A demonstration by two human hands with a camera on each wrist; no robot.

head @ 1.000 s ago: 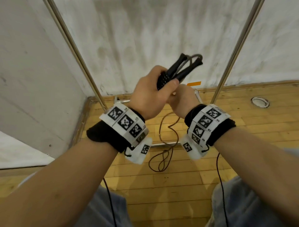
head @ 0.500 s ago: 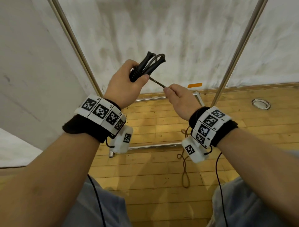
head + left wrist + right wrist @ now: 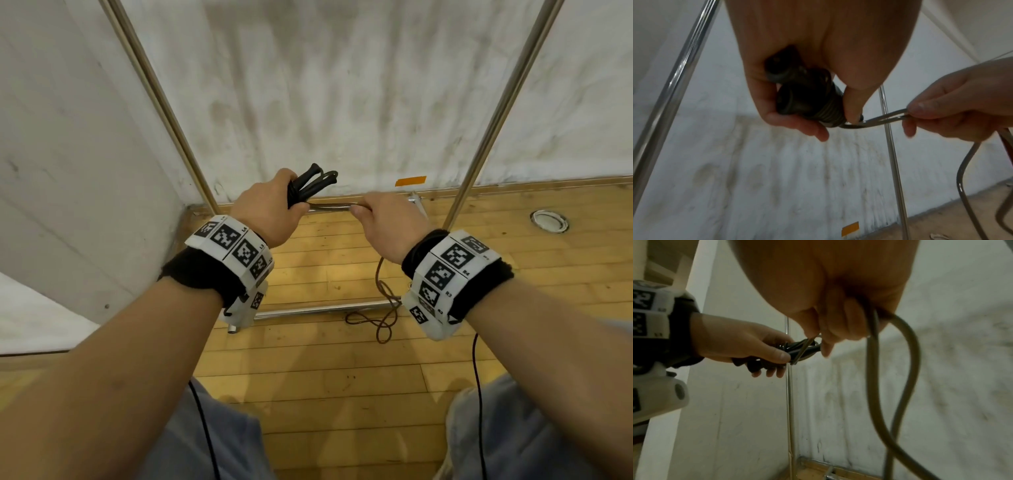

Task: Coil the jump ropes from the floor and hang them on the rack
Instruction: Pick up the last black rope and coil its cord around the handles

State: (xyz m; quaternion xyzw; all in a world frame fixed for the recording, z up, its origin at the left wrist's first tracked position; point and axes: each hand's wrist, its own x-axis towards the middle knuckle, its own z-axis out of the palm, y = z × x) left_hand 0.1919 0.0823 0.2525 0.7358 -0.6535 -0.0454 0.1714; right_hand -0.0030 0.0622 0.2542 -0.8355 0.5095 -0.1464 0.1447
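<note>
Jump rope: thin brownish cord, two black ribbed handles. Handles bundled side by side in the left hand, raised in front of the white wall, between the two slanting steel uprights of the rack. Left fingers and thumb curled tight round both handles, seen end-on from the left wrist view. A short doubled stretch of cord drawn level from the handle ends to the right hand, pinched there between thumb and forefinger, the other fingers loosely curled. From that pinch the rest drops in a loop past the right wrist and ends in loose tangled loops on the wooden floor, lying across the rack's near base rail.

Likely handling: very light, cord limp yet springy, glossy and probably slippery, so prone to kink, to twist into figure-eights and to spring out of a loose coil. Handles rigid, the ribbing good for grip: best anchor, kept together in one hand. Cord best taken close to the handles in a firm pinch, then slid along a length at a time to gather even loops. Nothing fragile here. Main risks, as a judgement: floor loops snagging on the base rail, or knotting while being lifted.

Far side of the floor, near the right edge: a small round metal fitting; an orange tape strip low on the wall.
</note>
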